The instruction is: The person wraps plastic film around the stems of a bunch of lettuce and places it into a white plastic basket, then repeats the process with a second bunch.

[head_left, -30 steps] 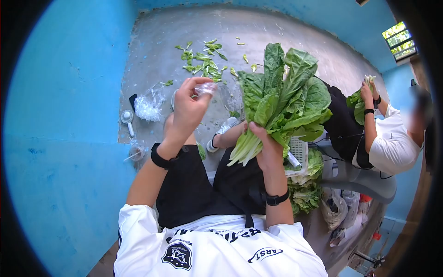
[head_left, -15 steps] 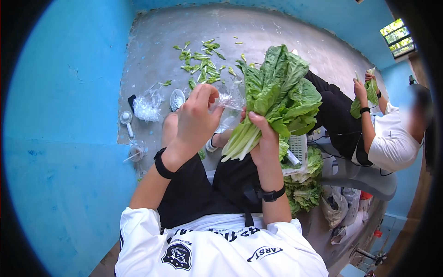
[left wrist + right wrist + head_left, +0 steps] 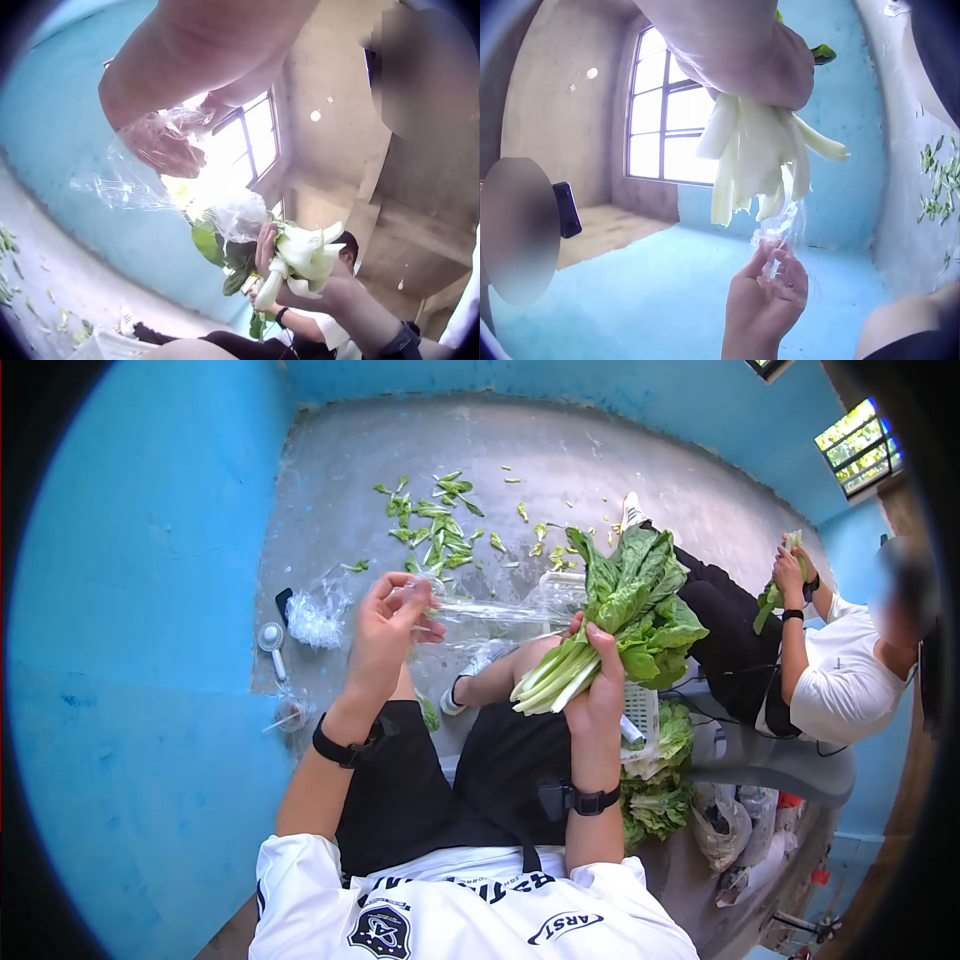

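In the head view my right hand (image 3: 597,678) grips a bunch of leafy greens (image 3: 645,595) by its pale stalks, leaves pointing away from me. My left hand (image 3: 388,622), off to the left, pinches one end of clear plastic film (image 3: 490,610). The film stretches across to the greens, where its far end passes behind the leaves near my right fingers. From the right wrist camera, the cut white stalk ends (image 3: 754,165) hang below the right hand, with the film just beneath them. The left wrist view shows crumpled film (image 3: 169,142) around my left fingertips.
Loose leaves (image 3: 440,525) lie scattered on the grey floor. A bundle of clear plastic (image 3: 320,615), a phone (image 3: 284,605) and a handheld fan (image 3: 271,640) are at the left. More greens (image 3: 655,800) sit beside a white basket (image 3: 645,725). Another person (image 3: 840,660) sits at the right, holding greens.
My left hand has moved left from beside the greens, drawing the film from a small wad into a long stretched strip. The greens have shifted slightly down and right in my right hand.
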Action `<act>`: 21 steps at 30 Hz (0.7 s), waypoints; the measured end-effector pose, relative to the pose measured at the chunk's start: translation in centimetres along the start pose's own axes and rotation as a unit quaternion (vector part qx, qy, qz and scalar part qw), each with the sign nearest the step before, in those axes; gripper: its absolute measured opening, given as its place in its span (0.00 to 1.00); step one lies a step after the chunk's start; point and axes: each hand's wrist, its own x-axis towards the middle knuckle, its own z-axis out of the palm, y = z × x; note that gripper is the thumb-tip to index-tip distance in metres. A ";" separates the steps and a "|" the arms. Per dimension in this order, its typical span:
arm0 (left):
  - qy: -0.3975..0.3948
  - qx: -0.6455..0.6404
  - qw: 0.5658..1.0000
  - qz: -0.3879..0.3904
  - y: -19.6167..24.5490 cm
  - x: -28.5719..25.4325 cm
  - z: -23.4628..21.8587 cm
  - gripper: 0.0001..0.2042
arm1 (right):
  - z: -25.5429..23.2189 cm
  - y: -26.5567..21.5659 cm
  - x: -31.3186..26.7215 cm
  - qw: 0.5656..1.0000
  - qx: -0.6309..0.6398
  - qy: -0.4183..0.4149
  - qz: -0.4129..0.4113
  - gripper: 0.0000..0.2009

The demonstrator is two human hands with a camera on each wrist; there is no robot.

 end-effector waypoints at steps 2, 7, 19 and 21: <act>0.007 -0.020 0.999 -0.026 0.4 0.4 -0.5 0.10 | 0.2 0.1 0.0 0.999 0.006 0.030 -0.010 0.14; -0.005 0.034 0.998 0.056 1.1 0.6 -0.4 0.11 | -0.9 -0.3 0.1 0.999 -0.019 0.024 -0.015 0.14; -0.157 0.166 0.973 0.014 1.7 -1.4 1.2 0.12 | 1.2 -0.9 -3.7 0.990 -0.115 -0.048 0.058 0.16; -0.204 0.186 0.961 0.007 1.2 -1.9 1.9 0.12 | 2.2 0.4 -3.3 0.987 -0.141 -0.031 0.066 0.16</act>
